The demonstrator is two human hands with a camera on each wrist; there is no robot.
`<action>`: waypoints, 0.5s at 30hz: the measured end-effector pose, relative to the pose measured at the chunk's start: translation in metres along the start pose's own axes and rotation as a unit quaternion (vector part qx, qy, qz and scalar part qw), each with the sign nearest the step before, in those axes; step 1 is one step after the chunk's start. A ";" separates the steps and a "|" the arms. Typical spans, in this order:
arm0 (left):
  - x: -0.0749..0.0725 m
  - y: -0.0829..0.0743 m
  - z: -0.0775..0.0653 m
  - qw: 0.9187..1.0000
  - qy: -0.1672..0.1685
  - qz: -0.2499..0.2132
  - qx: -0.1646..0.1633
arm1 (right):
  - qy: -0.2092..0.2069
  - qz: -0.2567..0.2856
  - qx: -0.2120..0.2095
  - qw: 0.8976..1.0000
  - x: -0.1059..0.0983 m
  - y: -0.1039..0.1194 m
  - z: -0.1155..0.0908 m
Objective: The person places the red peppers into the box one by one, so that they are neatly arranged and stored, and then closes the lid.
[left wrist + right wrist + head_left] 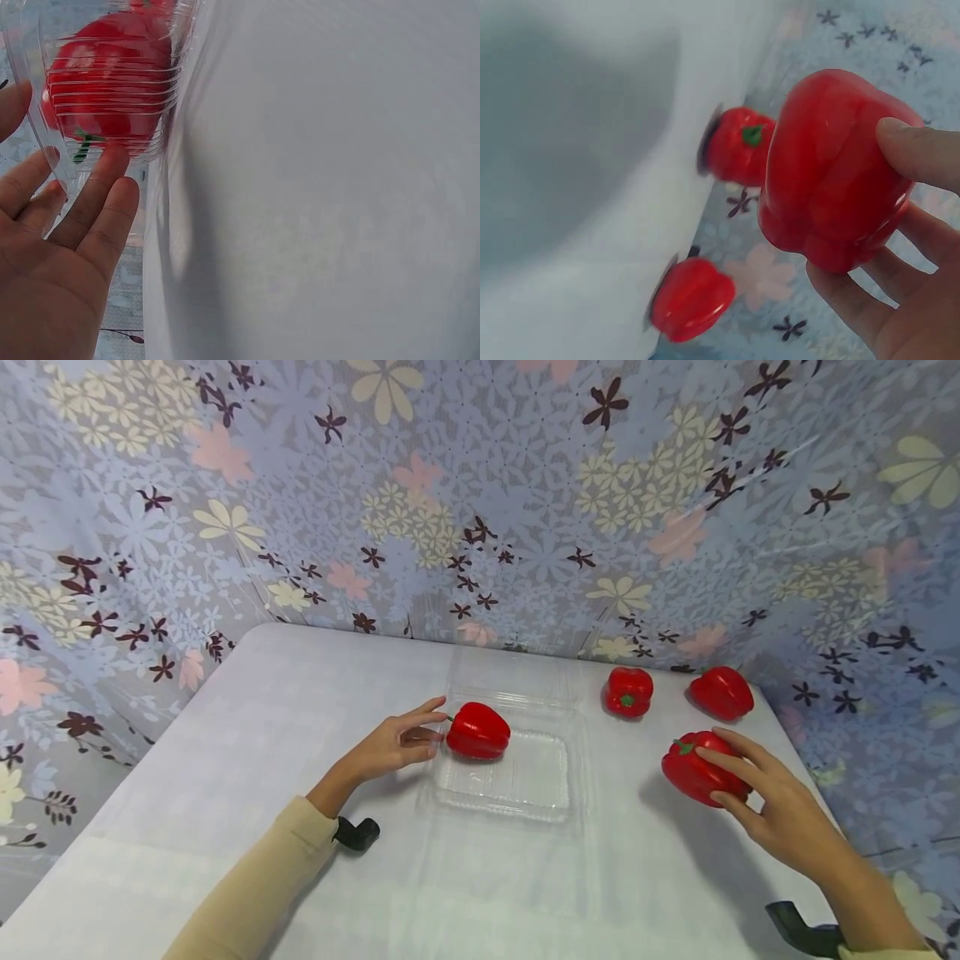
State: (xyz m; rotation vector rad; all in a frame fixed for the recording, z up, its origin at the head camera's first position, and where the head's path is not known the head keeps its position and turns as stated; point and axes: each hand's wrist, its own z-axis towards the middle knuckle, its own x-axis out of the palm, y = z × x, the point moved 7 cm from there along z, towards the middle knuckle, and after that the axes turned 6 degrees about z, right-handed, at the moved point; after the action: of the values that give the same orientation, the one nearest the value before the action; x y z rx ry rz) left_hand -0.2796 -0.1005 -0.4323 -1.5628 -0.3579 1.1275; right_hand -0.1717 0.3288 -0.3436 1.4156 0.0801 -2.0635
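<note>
A clear plastic clamshell container lies opened out on the table, one red bell pepper in its left part with the green stem toward the left. My left hand is at the container's left side, its fingers fairly straight against the clear ribbed wall. Over the table's right side, my right hand grips another red bell pepper between thumb and fingers. In the right wrist view this held pepper is raised off the table, the thumb on one side and fingers beneath.
Two more red bell peppers stand near the back right: one with its stem facing forward, the other lying by the corner. A white cloth covers the table. Behind it hangs a floral curtain.
</note>
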 end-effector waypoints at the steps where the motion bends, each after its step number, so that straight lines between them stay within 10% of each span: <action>1: 0.000 0.000 0.000 1.000 0.000 0.000 -0.001 | -0.001 0.002 -0.003 1.000 0.001 0.003 0.001; 15: -0.001 0.001 0.003 1.000 -0.003 0.011 -0.003 | -0.001 0.033 -0.079 0.996 0.015 0.057 0.028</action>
State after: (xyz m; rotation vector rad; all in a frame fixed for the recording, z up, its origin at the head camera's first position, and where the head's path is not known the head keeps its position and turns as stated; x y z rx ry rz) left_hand -0.2822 -0.0997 -0.4327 -1.5714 -0.3489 1.1487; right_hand -0.1688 0.2659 -0.3278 1.3028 0.1891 -1.9598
